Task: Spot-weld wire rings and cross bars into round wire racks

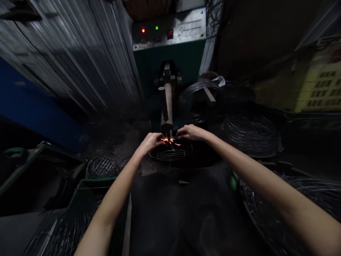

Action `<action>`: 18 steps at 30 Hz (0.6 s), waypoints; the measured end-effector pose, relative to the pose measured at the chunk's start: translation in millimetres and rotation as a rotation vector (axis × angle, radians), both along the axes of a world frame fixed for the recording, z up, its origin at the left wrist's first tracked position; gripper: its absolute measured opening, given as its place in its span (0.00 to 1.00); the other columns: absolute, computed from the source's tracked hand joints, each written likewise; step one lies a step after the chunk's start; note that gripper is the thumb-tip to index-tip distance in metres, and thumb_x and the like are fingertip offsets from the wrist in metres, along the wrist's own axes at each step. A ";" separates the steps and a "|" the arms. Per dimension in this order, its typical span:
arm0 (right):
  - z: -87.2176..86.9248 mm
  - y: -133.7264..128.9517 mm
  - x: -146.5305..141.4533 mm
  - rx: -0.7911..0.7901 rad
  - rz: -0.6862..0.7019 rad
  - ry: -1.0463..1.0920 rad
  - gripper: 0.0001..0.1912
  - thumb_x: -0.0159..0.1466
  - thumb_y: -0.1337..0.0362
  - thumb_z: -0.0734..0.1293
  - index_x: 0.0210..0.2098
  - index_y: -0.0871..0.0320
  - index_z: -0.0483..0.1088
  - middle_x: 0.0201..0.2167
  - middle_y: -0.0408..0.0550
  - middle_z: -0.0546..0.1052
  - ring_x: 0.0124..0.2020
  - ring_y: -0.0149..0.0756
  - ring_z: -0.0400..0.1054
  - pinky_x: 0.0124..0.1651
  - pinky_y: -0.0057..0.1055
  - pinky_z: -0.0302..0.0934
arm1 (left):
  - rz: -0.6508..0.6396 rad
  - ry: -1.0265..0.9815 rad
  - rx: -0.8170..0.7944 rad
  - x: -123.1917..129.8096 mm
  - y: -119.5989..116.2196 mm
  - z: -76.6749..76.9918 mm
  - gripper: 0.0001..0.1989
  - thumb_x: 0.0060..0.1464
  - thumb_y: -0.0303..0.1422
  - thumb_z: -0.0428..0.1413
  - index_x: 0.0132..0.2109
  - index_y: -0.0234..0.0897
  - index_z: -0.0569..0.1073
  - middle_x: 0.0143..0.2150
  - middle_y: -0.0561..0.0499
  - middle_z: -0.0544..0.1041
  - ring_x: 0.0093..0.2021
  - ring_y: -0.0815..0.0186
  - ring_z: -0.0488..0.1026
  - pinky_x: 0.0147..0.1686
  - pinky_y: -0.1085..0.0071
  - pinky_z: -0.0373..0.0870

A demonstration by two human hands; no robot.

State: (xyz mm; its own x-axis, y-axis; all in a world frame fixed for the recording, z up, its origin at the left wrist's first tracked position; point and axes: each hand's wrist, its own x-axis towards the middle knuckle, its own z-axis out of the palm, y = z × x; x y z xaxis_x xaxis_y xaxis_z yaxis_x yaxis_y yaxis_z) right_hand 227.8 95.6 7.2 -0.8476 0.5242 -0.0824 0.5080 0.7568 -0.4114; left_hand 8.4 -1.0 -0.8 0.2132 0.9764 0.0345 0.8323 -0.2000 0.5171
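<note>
A round wire rack (170, 154) lies under the electrode arm (167, 106) of a spot welder. Orange sparks (169, 140) fly from the electrode tip, between my two hands. My left hand (153, 140) is closed on the rack's wire rim at the left of the tip. On the right, my right hand (189, 132) pinches the far side of the same rim, its fingers bent downward. The fingertips of both hands are dark and partly hidden.
The welder's green cabinet (170, 58) stands ahead, with red and green lamps lit. Finished-looking wire grids (103, 165) lie at left, above a green crate (93, 183) of wire pieces. At right are wire rings (249, 133), a container of wires (298, 199) and a yellow crate (322, 83).
</note>
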 end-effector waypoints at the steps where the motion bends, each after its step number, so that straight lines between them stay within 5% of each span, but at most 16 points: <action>1: -0.9 0.3 0.1 -0.006 -0.005 0.002 0.11 0.60 0.60 0.62 0.40 0.54 0.74 0.38 0.44 0.78 0.40 0.36 0.69 0.43 0.28 0.55 | -0.006 0.005 -0.014 0.1 -0.1 2.0 0.11 0.48 0.34 0.58 0.39 0.35 0.75 0.36 0.49 0.78 0.36 0.63 0.74 0.36 0.72 0.67; 7: -3.4 2.2 1.4 -0.030 -0.052 0.035 0.12 0.59 0.60 0.63 0.42 0.52 0.74 0.40 0.42 0.78 0.40 0.34 0.69 0.42 0.26 0.54 | 0.027 -0.015 -0.027 -8.5 -1.3 15.7 0.17 0.46 0.34 0.59 0.46 0.38 0.72 0.40 0.51 0.77 0.40 0.62 0.74 0.39 0.70 0.68; 18: 6.3 -3.0 -1.5 -0.007 -0.104 -0.021 0.11 0.59 0.59 0.64 0.40 0.51 0.74 0.38 0.43 0.78 0.42 0.37 0.69 0.44 0.28 0.54 | -0.038 0.036 -0.072 -15.7 1.7 22.6 0.11 0.51 0.33 0.56 0.42 0.35 0.76 0.36 0.51 0.78 0.37 0.60 0.73 0.37 0.68 0.68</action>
